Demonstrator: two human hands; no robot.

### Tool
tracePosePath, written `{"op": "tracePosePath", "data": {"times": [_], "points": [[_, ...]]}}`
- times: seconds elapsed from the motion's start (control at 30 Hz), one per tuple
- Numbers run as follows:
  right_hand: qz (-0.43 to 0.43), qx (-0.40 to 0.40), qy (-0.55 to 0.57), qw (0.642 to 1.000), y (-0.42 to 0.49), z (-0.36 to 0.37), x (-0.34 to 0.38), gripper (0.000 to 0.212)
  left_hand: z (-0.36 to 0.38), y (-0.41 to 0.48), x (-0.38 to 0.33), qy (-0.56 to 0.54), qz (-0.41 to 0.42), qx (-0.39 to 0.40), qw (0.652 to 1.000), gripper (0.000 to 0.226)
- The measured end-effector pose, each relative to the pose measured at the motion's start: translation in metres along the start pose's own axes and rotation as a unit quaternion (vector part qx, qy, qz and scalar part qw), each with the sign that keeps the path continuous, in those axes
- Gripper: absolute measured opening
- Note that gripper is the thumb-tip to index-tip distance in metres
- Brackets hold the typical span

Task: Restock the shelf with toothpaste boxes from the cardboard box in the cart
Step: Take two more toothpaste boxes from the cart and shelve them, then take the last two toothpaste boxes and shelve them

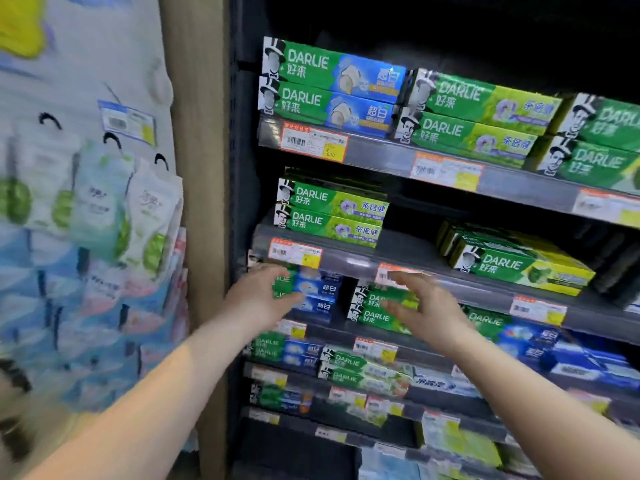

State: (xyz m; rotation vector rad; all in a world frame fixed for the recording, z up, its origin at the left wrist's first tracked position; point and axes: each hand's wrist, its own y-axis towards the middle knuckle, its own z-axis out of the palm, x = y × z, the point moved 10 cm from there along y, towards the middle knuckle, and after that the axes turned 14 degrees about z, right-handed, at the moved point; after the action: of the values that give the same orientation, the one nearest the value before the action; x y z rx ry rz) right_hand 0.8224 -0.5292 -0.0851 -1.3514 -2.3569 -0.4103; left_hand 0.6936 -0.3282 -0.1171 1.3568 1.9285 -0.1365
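A dark shelf unit (381, 261) carries rows of green Darlie toothpaste boxes. My left hand (258, 297) reaches to the third shelf, fingers spread against a stack of green-and-blue toothpaste boxes (317, 296). My right hand (427, 306) hovers open, fingers spread, in front of a stack of green toothpaste boxes (372, 308) on the same shelf. Neither hand holds a box. The cart and the cardboard box are out of view.
Higher shelves hold green-and-blue boxes (332, 84) and green boxes (332, 213), with a gap on the second shelf's middle (408, 237). A wooden post (197, 168) divides the shelving from hanging pouches (100, 202) on the left. Price tags line the shelf edges.
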Motion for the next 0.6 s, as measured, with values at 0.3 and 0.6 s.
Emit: {"op": "tracePosePath", "data": {"times": [0.3, 0.6], "points": [[-0.085, 0.126, -0.039, 0.988, -0.09, 0.059, 0.016, 0.064, 0.004, -0.156, 0.029, 0.077, -0.132, 0.079, 0.985, 0.059], [-0.178, 0.233, -0.059, 0.954, -0.156, 0.149, 0.124, 0.065, -0.082, -0.293, 0.112, 0.104, -0.253, 0.031, 0.961, 0.062]]}}
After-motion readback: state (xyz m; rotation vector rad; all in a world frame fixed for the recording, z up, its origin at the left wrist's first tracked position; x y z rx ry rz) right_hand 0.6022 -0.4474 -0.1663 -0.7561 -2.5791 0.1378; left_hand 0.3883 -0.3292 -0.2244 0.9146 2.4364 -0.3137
